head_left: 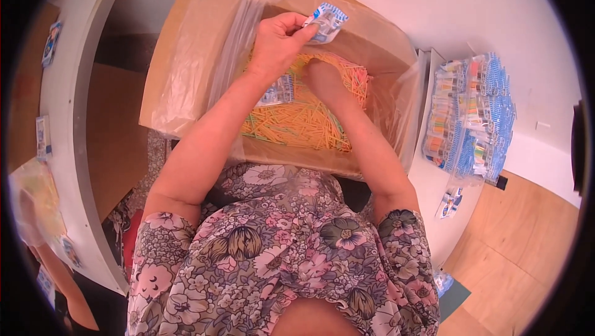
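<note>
My left hand, raised over the far side of a cardboard box, pinches a small clear plastic packet with a blue-and-white printed end. Below it, my right hand reaches down into the box among a heap of thin sticks, mostly orange-yellow with some green and pink. Its fingers are hidden from view, so what they hold cannot be made out. Another blue-and-white packet lies on the sticks beneath my left wrist. A clear plastic liner drapes over the box's left wall.
Filled packets lie in an overlapping pile on the white table at the right, with a single packet nearer me. At the left, a co-worker's hand is beside a second white-edged table bearing several packets.
</note>
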Available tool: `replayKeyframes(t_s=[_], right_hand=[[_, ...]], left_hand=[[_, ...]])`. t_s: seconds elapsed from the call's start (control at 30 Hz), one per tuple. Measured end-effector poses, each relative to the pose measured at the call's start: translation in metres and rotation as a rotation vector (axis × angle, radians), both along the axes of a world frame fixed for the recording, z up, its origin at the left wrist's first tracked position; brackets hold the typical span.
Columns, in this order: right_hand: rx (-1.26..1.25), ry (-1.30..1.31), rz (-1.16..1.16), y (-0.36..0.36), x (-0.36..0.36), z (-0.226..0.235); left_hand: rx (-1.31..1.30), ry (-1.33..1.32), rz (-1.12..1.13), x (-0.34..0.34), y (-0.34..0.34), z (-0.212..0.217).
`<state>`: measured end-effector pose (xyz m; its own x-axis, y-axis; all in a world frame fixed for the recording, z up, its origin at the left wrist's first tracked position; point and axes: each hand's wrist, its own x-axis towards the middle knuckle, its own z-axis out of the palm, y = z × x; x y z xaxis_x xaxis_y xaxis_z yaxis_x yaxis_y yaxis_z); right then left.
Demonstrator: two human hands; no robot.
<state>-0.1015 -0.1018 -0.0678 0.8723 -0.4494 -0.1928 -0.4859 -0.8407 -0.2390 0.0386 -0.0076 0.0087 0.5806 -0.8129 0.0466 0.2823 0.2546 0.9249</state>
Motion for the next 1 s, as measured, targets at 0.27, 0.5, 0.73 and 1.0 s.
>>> replayKeyframes(t_s=[0.27,0.5,0.73,1.0], right_hand=[[-0.126,0.064,0.053,-0.001,0.012,-0.027],[0.011,0.012,-0.019,-0.026,-0.006,0.003],[0.969,-0.486,-0.679,-0.02,-0.046,0.093],[1.111,-0.666,-0.519,0.015,-0.053,0.118]], left_hand=[[-0.024,-0.029,-0.004,-0.001,-0.008,-0.008],[0.064,-0.091,-0.065,0.0,-0.008,-0.006],[0.134,-0.033,-0.58,-0.003,0.006,-0.006],[0.064,-0.097,-0.998,-0.026,0.015,0.001]])
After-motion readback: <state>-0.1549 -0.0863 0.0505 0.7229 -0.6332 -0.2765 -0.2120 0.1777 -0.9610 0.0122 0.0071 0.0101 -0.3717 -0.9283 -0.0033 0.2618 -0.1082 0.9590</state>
